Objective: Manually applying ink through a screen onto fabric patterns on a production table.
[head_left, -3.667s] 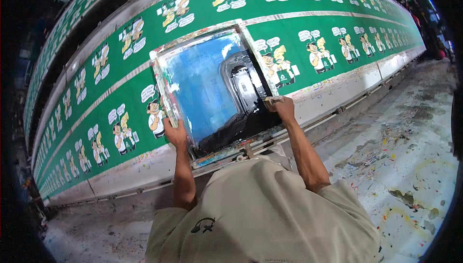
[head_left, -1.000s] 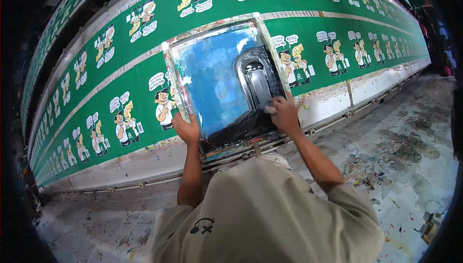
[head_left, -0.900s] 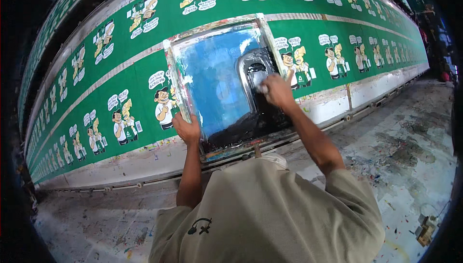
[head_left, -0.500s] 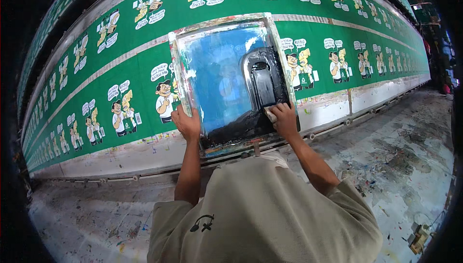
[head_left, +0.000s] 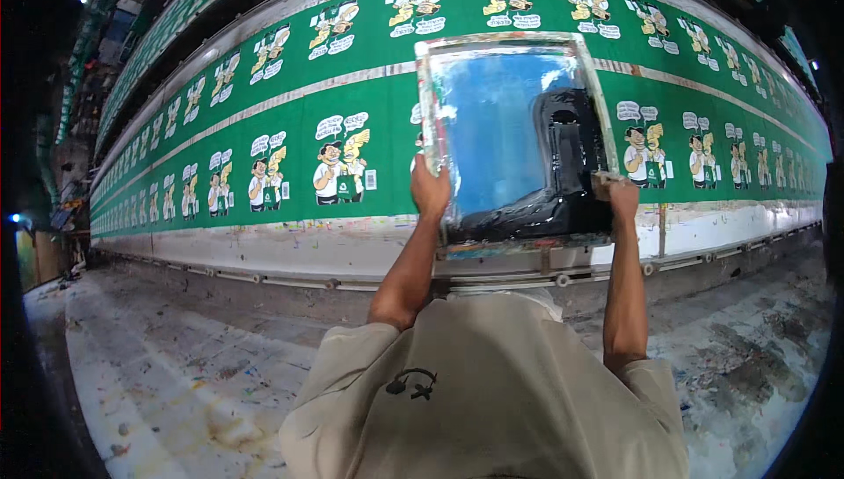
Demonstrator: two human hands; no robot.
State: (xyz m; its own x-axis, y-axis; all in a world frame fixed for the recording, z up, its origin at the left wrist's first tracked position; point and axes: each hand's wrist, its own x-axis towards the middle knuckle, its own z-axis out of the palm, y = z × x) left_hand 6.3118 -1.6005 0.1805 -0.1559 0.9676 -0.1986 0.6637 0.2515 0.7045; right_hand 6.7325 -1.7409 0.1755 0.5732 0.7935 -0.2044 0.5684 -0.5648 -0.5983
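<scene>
A rectangular printing screen frame [head_left: 510, 44] with blue mesh and black ink inside lies over the long green printed cloth [head_left: 290, 92] on the table. My left hand [head_left: 430, 191] grips the frame's left rail. My right hand [head_left: 621, 199] grips its right rail near the lower corner. A dark squeegee [head_left: 563, 141] rests in the black ink inside the frame, between my hands. Rows of cartoon figures in white, yellow and black are printed on the cloth on both sides of the frame.
The long print table has a white, paint-stained front edge [head_left: 264, 250] with a metal rail and stops [head_left: 563, 279] below it. The concrete floor [head_left: 176, 365] is spattered with paint. A second green printed strip [head_left: 158, 31] runs behind.
My right hand left the squeegee inside the frame and took hold of the frame's right rail. The frame has shifted along the cloth with both hands on it.
</scene>
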